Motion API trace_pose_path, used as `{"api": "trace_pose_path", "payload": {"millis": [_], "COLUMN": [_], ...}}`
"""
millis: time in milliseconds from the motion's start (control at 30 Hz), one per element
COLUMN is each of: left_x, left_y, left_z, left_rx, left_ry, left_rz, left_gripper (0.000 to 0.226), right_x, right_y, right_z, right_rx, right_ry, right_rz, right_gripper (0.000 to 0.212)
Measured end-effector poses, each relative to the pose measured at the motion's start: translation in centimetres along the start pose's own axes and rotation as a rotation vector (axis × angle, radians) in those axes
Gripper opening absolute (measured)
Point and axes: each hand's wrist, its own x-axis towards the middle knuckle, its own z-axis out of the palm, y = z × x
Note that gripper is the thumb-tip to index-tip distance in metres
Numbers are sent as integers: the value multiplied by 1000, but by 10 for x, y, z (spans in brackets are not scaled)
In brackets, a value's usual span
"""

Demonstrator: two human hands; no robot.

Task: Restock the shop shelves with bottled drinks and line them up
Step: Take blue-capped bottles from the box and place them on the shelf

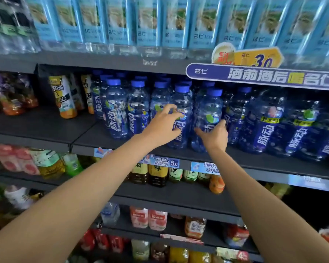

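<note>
Two hands | left hand point(162, 128) grasps upright bottle point(180, 118) | right hand point(215, 136) grasps neighbouring upright bottle point(207, 111)

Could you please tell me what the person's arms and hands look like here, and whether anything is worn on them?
Both forearms are bare all the way to the picture's lower edge; no sleeves show. The left hand and right hand wear no gloves, and no watch, bracelet or ring is visible on either wrist or on the fingers.
</note>
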Motion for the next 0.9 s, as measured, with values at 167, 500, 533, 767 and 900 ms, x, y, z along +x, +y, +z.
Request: {"api": "trace_pose_path", "payload": {"millis": [167,500,533,767,900], "left_x": [-5,-99,-120,-326,-471], "left_y": [-16,-130,-148,-296,-390], "left_z": [9,-14,-16,-51,-78], "left_rx": [99,-153,-214,-601,-492], "left_ry": [21,355,368,429,390], "left_rz": [67,-284,-362,-1015,-1333], "left_gripper": [47,38,41,34,34], "right_x": [14,-94,-108,-258,-378], "right_y": [-15,-115,-131,-222,-280], "right_z": [20,78,96,262,364], "right_rx": [69,176,171,43,-34], "right_ry": [-56,58,-13,-427,-747], "right_rz": [83,-1003,-1069,-1292,-1454], "right_gripper": [77,29,28,15,34]}}
